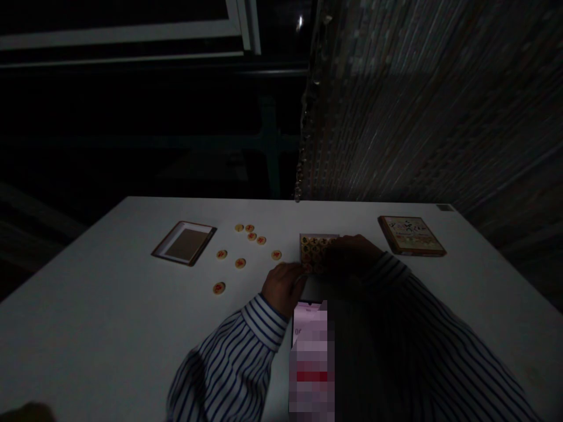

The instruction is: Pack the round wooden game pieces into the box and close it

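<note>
A small tray point(319, 236) of Chinese chess pieces point(311, 248) lies in front of me, with round pieces set in rows. My left hand point(284, 286) is closed at its near left corner, thumb and fingers pinched on the edge. Over the tray's right side rests my right hand point(354, 253), dark in shadow. Its fingers cannot be made out, and it covers part of the rows. Several loose pieces with red marks are scattered to the left, one piece point(276, 255) close to the tray. Another is partly hidden behind my left hand.
An open shallow box part point(206, 240) lies at the left, and a printed flat box point(413, 236) at the right. A lit phone point(303, 319) sits nearer to me, partly blurred out. Behind the white table point(109, 281) hangs a string curtain point(387, 117).
</note>
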`<control>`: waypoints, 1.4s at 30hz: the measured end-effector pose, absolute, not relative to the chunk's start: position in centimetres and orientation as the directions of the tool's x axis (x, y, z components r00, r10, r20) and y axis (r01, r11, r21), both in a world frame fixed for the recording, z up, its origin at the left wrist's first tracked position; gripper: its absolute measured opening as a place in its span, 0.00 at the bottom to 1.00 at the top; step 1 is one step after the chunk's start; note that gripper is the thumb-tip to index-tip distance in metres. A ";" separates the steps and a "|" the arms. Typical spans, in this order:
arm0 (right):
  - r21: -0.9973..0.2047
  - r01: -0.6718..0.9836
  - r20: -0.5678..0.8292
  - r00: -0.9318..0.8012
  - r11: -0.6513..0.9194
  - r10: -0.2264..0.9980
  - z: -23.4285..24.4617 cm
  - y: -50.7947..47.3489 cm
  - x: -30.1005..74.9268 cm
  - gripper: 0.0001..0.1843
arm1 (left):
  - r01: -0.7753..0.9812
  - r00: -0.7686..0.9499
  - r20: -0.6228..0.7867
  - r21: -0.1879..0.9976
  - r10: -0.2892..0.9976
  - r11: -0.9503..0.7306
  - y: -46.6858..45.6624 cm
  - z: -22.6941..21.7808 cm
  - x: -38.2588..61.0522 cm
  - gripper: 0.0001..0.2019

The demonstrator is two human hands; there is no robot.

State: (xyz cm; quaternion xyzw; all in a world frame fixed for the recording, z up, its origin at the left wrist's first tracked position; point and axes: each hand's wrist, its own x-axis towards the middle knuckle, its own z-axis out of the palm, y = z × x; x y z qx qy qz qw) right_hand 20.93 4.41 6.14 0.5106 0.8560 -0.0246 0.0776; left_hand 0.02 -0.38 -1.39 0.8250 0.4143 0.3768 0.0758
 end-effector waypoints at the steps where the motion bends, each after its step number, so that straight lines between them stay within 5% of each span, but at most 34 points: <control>1: 0.035 0.875 -0.162 -0.472 0.483 0.867 6.2 4.4 20.9 0.14 | 0.625 0.376 0.559 0.437 0.740 -0.647 -0.4 -1.3 0.0 0.09; 42: 0.010 0.873 -0.177 -0.478 0.487 0.860 6.0 4.3 21.0 0.15 | 0.633 0.371 0.525 0.460 0.766 -0.623 -0.5 -1.3 -0.1 0.10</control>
